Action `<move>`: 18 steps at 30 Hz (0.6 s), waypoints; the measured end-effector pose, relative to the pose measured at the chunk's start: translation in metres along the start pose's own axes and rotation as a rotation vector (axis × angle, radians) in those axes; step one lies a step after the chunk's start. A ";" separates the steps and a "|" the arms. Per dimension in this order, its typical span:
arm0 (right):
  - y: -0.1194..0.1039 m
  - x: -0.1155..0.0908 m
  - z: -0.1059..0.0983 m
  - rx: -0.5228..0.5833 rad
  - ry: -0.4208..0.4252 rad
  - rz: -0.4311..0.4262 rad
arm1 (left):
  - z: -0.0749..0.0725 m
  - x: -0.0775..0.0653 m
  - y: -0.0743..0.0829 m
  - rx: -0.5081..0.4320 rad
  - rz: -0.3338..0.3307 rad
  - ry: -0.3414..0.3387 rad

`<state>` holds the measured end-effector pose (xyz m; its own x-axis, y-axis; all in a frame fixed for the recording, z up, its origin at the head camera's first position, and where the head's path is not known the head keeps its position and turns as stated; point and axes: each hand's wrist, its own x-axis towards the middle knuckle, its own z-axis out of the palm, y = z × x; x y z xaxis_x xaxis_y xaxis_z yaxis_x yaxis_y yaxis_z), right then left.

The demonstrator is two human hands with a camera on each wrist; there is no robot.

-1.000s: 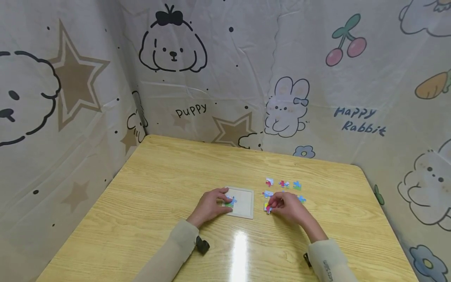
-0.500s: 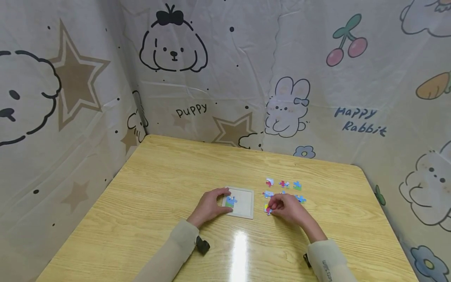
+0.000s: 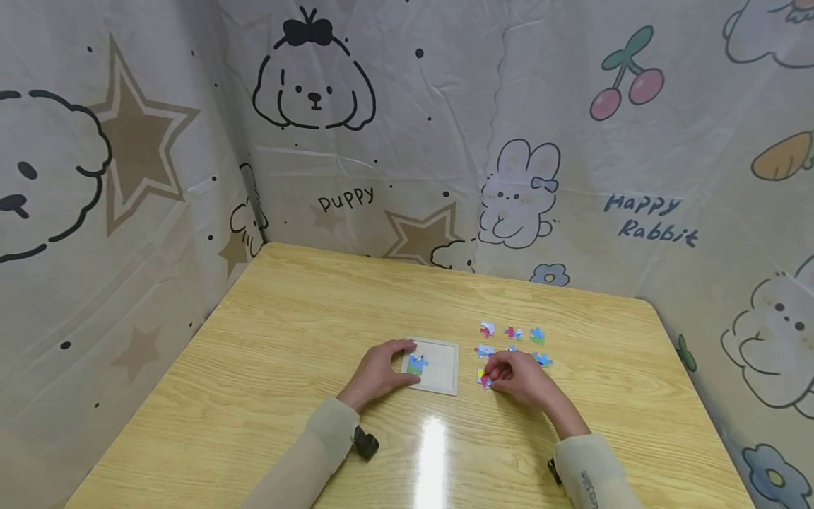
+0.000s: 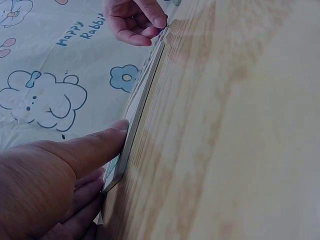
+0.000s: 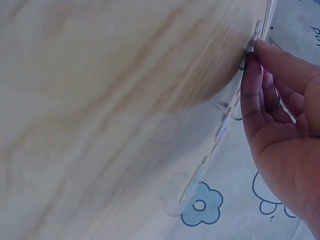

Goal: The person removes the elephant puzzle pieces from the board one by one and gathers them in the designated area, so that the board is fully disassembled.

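Observation:
In the head view my left hand [image 3: 380, 367] holds the left side of a square, pale puzzle tray [image 3: 440, 371], thumb at its near edge and fingers at its far edge. Blue and green puzzle pieces [image 3: 417, 364] lie in the tray's left part, joined or touching. To the right of the tray, my right hand [image 3: 521, 376] pinches a yellow and pink puzzle piece [image 3: 483, 379] at the table surface. The left wrist view catches the tray's thin edge [image 4: 140, 112] under the left thumb. In the right wrist view, thumb and fingertips meet at the piece's edge, seen side-on.
Several loose puzzle pieces [image 3: 513, 332] lie in rows behind the right hand, some partly hidden by it. The light wooden table [image 3: 305, 304] reaches back to a printed curtain [image 3: 394, 141], which also stands along both sides.
The left fingers have drawn back from over the pieces in the tray to its edge, uncovering them. The right hand stays almost still at the yellow and pink piece.

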<state>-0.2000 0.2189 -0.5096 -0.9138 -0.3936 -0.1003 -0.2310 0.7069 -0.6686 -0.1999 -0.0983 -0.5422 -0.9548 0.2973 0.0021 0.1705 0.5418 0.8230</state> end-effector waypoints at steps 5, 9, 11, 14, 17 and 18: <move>-0.007 0.002 0.000 -0.019 0.035 0.024 | 0.000 0.000 0.000 0.003 -0.004 -0.004; -0.018 0.006 0.002 0.008 0.062 0.000 | 0.000 -0.001 0.001 -0.005 -0.010 -0.004; -0.025 0.010 0.006 0.033 0.066 -0.023 | -0.001 -0.001 0.001 -0.009 -0.014 -0.005; -0.037 0.018 0.013 0.056 0.059 -0.045 | -0.001 -0.001 0.001 -0.006 -0.015 -0.006; -0.048 0.028 0.023 0.058 0.041 -0.059 | -0.001 0.000 0.001 0.011 -0.014 -0.006; -0.051 0.032 0.026 0.059 0.032 -0.071 | -0.001 0.000 0.001 0.017 -0.013 -0.007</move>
<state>-0.2087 0.1549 -0.4980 -0.9063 -0.4216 -0.0285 -0.2760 0.6417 -0.7156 -0.1997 -0.0983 -0.5408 -0.9553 0.2953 -0.0123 0.1622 0.5587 0.8133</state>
